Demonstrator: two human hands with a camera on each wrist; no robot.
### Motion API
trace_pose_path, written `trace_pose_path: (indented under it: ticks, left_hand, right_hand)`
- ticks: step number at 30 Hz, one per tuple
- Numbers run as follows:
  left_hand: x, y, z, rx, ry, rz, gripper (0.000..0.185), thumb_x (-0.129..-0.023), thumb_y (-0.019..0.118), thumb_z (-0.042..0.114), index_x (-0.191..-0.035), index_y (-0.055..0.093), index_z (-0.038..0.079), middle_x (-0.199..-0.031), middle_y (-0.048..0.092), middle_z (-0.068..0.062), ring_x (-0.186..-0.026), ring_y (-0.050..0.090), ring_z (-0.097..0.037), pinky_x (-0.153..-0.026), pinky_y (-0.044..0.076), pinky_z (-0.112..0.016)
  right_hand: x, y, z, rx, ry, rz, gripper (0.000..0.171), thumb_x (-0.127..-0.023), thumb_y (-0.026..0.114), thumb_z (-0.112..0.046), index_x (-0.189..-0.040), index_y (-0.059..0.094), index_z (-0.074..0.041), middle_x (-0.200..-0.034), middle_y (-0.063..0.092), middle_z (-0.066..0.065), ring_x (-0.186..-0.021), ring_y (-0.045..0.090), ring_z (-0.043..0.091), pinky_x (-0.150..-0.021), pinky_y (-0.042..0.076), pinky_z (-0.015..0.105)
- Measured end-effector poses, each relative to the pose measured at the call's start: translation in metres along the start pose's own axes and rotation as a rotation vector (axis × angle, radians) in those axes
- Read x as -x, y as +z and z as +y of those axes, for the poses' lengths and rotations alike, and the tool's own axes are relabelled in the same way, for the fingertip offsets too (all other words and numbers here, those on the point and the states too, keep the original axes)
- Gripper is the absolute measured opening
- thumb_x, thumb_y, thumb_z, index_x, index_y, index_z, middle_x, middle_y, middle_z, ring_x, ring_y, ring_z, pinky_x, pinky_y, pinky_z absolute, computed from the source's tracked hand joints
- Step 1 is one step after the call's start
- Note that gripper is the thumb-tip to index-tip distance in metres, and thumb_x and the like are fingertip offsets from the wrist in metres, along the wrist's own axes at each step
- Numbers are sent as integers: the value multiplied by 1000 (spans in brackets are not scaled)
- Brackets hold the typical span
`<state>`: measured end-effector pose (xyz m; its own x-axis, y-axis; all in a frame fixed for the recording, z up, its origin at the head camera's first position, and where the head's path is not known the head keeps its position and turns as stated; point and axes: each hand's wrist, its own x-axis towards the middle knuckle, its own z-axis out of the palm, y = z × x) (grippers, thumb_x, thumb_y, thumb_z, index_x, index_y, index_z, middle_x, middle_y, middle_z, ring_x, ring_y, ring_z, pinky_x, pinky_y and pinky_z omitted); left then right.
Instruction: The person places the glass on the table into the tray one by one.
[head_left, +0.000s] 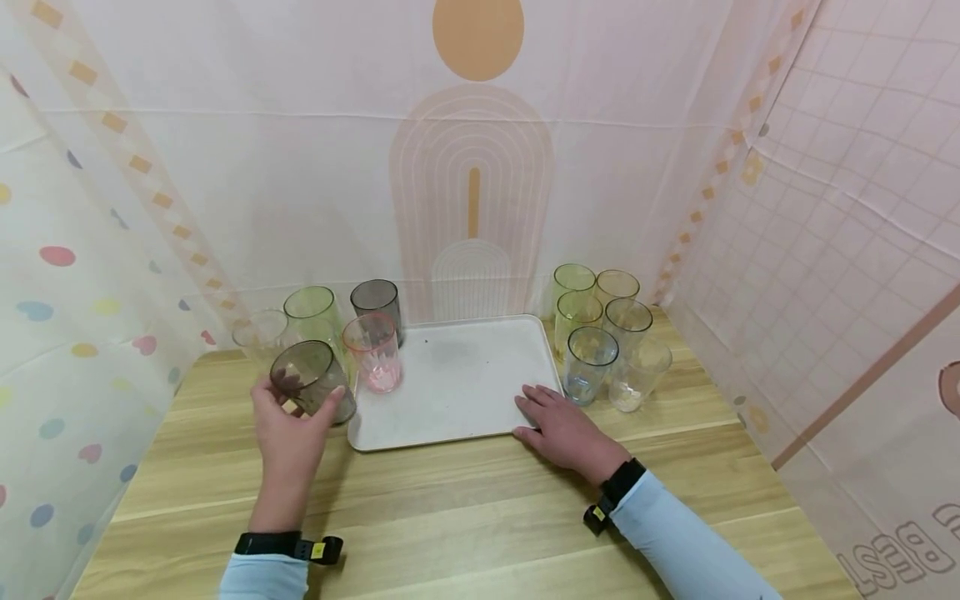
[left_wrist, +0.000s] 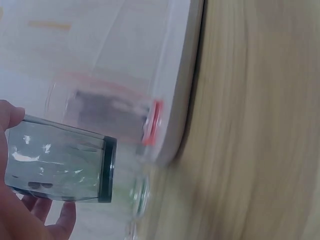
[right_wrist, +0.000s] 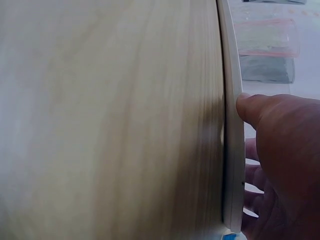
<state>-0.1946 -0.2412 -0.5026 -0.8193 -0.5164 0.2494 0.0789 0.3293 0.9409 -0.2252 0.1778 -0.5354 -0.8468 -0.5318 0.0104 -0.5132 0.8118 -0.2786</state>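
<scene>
My left hand [head_left: 288, 433] grips a smoky grey tumbler [head_left: 311, 381] just off the left front corner of a white tray [head_left: 457, 392]. In the left wrist view that grey tumbler [left_wrist: 60, 160] is held tilted in my fingers, close to the tray corner [left_wrist: 175, 125]. A pink tumbler [head_left: 372, 352] stands on the tray's left side. My right hand [head_left: 558, 425] lies flat with straight fingers on the tray's front right corner. The right wrist view shows my thumb [right_wrist: 255, 107] against the tray rim [right_wrist: 232, 150].
Left of the tray stand a clear tumbler [head_left: 258, 337], a green one [head_left: 311, 315] and a dark grey one [head_left: 377, 304]. Right of it is a cluster of several tumblers [head_left: 603, 333], green, amber, blue and clear. Cloth walls enclose the wooden table [head_left: 465, 517].
</scene>
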Motion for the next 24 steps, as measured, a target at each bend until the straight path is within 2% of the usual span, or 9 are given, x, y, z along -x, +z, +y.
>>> trace_pose_path:
  ticks: [5, 8, 15, 24]
  left_hand:
    - [10, 17, 4, -1, 20, -79, 87, -90, 95, 22, -154, 39, 5, -142, 51, -13, -136, 52, -27, -110, 49, -55]
    - [15, 25, 7, 6, 36, -118, 89, -91, 94, 21, -155, 37, 2, -145, 50, -18, -139, 51, -33, -113, 49, -60]
    - [20, 37, 12, 31, 64, -141, 88, -89, 94, 14, -155, 37, 3, -142, 50, -17, -138, 52, -30, -115, 49, -58]
    - [25, 39, 6, 1, 75, -175, 87, -90, 92, 12, -155, 35, 0, -149, 47, -21, -139, 50, -36, -115, 47, -65]
  right_hand:
    - [0, -1, 0, 4, 2, -6, 62, -116, 57, -44, -164, 52, -6, -174, 41, 16, -162, 36, 41, -132, 32, 56]
    - [0, -1, 0, -1, 5, -9, 62, -116, 58, -44, -164, 52, -6, -174, 41, 16, -162, 36, 42, -132, 33, 56]
    - [0, -2, -1, -8, 9, -4, 61, -115, 59, -43, -164, 52, -6, -174, 42, 16, -162, 36, 41, -131, 33, 56]
    - [1, -2, -2, -13, -4, 9, 61, -115, 60, -42, -163, 53, -4, -173, 43, 18, -161, 37, 43, -131, 33, 57]
